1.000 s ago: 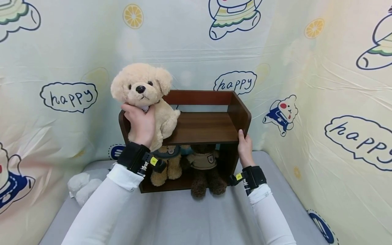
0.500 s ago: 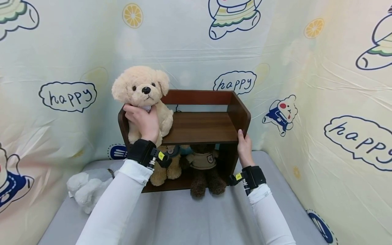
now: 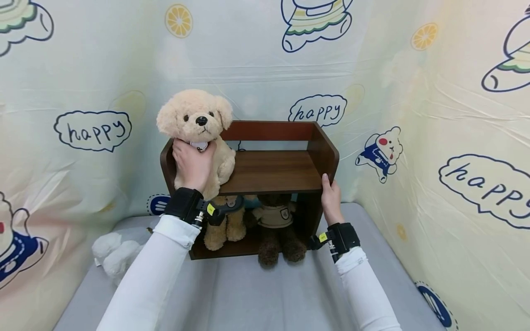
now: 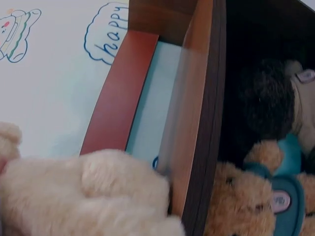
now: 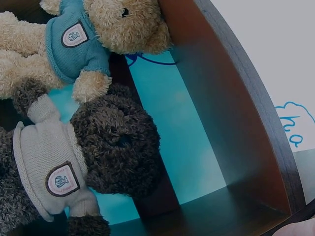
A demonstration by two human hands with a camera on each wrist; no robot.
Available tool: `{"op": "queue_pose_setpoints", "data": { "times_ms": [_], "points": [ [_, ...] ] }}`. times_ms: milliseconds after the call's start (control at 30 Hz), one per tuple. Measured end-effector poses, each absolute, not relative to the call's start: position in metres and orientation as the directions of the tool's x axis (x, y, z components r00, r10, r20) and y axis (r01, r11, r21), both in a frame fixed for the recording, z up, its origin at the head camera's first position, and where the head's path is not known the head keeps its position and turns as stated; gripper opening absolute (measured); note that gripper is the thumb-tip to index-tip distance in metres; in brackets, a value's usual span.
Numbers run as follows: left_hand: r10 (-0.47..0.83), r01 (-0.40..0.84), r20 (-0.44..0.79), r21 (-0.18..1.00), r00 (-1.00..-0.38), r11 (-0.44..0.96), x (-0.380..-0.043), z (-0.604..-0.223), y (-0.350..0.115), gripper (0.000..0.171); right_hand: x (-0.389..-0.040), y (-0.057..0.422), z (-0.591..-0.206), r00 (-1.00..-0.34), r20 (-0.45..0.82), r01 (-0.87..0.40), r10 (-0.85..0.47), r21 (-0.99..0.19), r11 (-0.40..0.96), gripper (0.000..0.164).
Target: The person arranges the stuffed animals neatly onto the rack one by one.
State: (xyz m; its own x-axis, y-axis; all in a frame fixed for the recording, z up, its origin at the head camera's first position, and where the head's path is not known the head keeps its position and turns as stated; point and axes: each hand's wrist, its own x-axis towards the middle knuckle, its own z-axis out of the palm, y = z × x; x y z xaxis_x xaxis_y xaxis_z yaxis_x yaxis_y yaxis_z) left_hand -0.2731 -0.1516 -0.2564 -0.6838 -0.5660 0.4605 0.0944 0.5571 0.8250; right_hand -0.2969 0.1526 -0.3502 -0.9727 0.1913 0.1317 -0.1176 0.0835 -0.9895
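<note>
A cream plush dog (image 3: 194, 112) with a black nose sits upright at the left end of the upper board of a dark brown wooden shelf (image 3: 273, 172). My left hand (image 3: 193, 163) grips it around the chest, below its head. In the left wrist view its furry body (image 4: 93, 191) lies beside the board's edge. My right hand (image 3: 332, 200) holds the front edge of the shelf's right side panel, thumb in front. On the lower level sit a dark brown teddy bear (image 3: 275, 239) in a beige sweater and a light brown teddy bear (image 5: 133, 22) in a teal sweater.
A white and grey plush toy (image 3: 116, 253) lies left of the shelf, partly hidden by my left sleeve. The shelf stands on a grey covered surface (image 3: 248, 299). Printed curtains (image 3: 248, 69) surround it at the back and sides.
The plush dog has straightened up, and its rear has swung left and inward on the upper board. My left hand has shifted slightly with it. My right hand stays on the side panel.
</note>
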Motion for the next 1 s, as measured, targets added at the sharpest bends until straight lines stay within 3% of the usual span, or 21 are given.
{"op": "queue_pose_setpoints", "data": {
  "times_ms": [200, 500, 633, 867, 1000],
  "points": [
    [-0.419, 0.095, 0.414, 0.793, -0.808, 0.601, -0.269, -0.257, -0.164, 0.091, -0.298, 0.153, -0.352, -0.970, 0.139, -0.124, 0.201, -0.988, 0.087, 0.055],
    [-0.272, 0.081, 0.325, 0.763, -0.906, 0.641, -0.262, -0.256, -0.179, 0.095, -0.299, 0.154, -0.354, -0.965, 0.136, -0.117, 0.224, -0.989, 0.096, 0.055],
    [-0.281, 0.086, 0.358, 0.740, -0.891, 0.667, -0.261, -0.257, -0.178, 0.093, -0.300, 0.153, -0.354, -0.965, 0.144, -0.124, 0.221, -0.987, 0.100, 0.055],
    [-0.323, 0.125, 0.500, 0.673, -0.804, 0.729, -0.268, -0.266, -0.170, 0.086, -0.299, 0.152, -0.355, -0.963, 0.142, -0.115, 0.228, -0.985, 0.128, 0.057],
    [-0.361, 0.105, 0.521, 0.667, -0.773, 0.738, -0.274, -0.268, -0.164, 0.088, -0.298, 0.152, -0.355, -0.963, 0.144, -0.115, 0.228, -0.984, 0.136, 0.058]
  ]
}}
